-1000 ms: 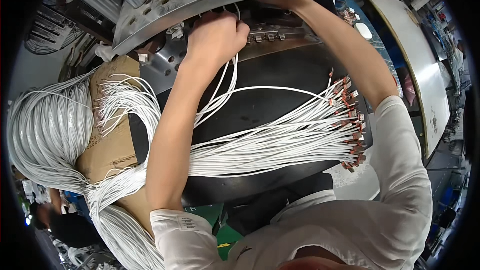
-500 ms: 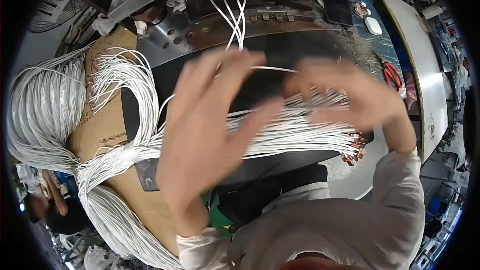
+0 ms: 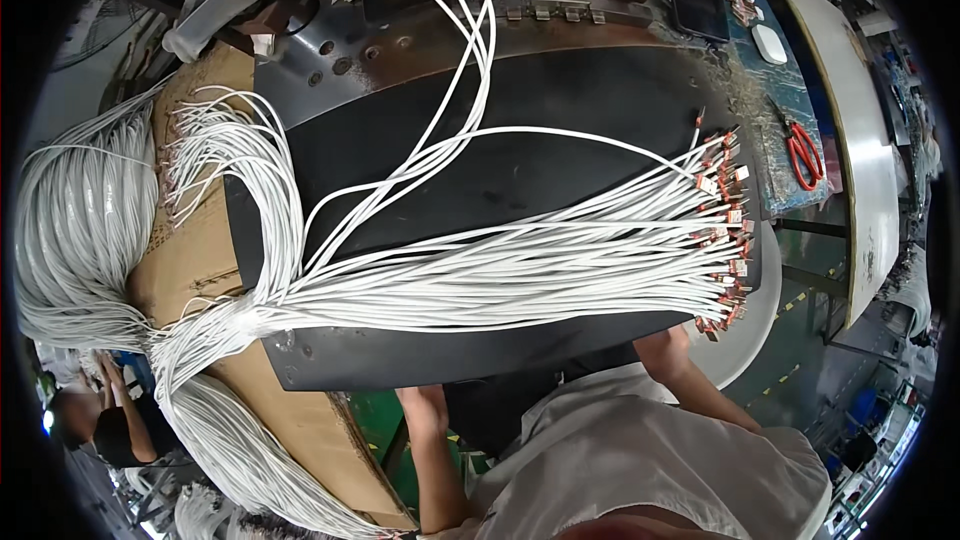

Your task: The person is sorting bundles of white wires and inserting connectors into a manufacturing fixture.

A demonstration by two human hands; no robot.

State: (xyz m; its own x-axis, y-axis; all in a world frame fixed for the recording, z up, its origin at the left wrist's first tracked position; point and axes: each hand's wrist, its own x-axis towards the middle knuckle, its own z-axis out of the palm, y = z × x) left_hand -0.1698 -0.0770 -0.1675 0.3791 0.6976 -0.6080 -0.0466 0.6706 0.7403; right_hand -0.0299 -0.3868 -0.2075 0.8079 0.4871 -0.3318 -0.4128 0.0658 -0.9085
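A thick bundle of white cables (image 3: pixel 520 275) lies across the black work board (image 3: pixel 600 90), gathered at the left. Its right end fans out into small metal plugs (image 3: pixel 735 220) with reddish parts. Several single cables (image 3: pixel 480 50) run from the bundle up to the machine at the far side, crossing each other; one other cable arches right to the plugs. My left hand (image 3: pixel 424 408) is at the board's near edge, left of centre, its fingers hidden beneath. My right hand (image 3: pixel 663 352) is at the same edge farther right, fingers also hidden. Neither hand touches the cables.
Metal machine parts (image 3: pixel 340 65) border the board's far side. On the blue surface at right lie red-handled pliers (image 3: pixel 803 155), a white mouse (image 3: pixel 769 44) and a dark phone (image 3: pixel 697 0). Coiled cables (image 3: pixel 80 230) rest on cardboard (image 3: pixel 185 270) at left. Another person (image 3: pixel 125 425) is at lower left.
Both hands have drawn back from above the cables to the board's near edge. The bundle and its plugs are uncovered, and the view has shifted slightly.
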